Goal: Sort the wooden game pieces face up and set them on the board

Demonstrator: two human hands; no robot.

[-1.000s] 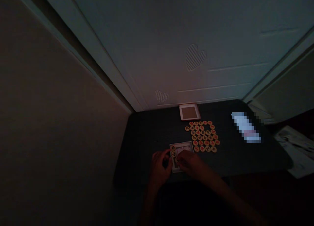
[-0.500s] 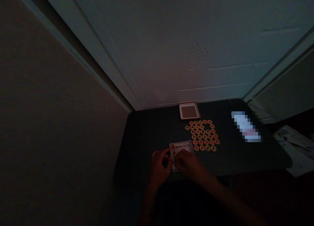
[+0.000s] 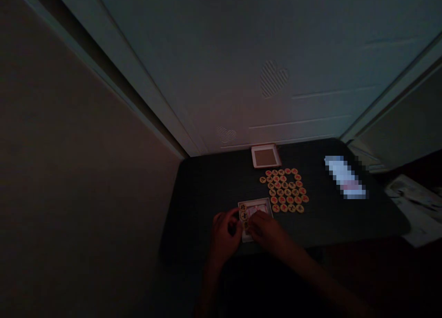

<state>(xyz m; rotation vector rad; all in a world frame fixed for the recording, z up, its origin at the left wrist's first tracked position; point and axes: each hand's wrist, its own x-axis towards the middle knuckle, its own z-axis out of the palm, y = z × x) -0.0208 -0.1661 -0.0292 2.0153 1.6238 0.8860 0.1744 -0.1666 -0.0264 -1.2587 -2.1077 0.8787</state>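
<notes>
A shallow white-rimmed box lies near the table's front edge. Down its left side runs a short column of round Chinese chess pieces; a pale printed sheet covers part of its floor. My left hand rests at the box's left rim, its index finger and thumb curved with a gap between them. Over the box is my right hand, its fingers bent together beside the lowest visible piece. Its fingertips are dark, so what they hold, if anything, is hidden. More chess pieces lie in rows right of the box.
Another shallow box part, brown inside, sits at the table's back against the white panel with heart patterns. A bright pixelated object lies on the dark table at right. Papers are beyond the right edge.
My right hand has shifted slightly right, away from the column, and the third piece in the box shows more clearly. My left hand has hardly moved.
</notes>
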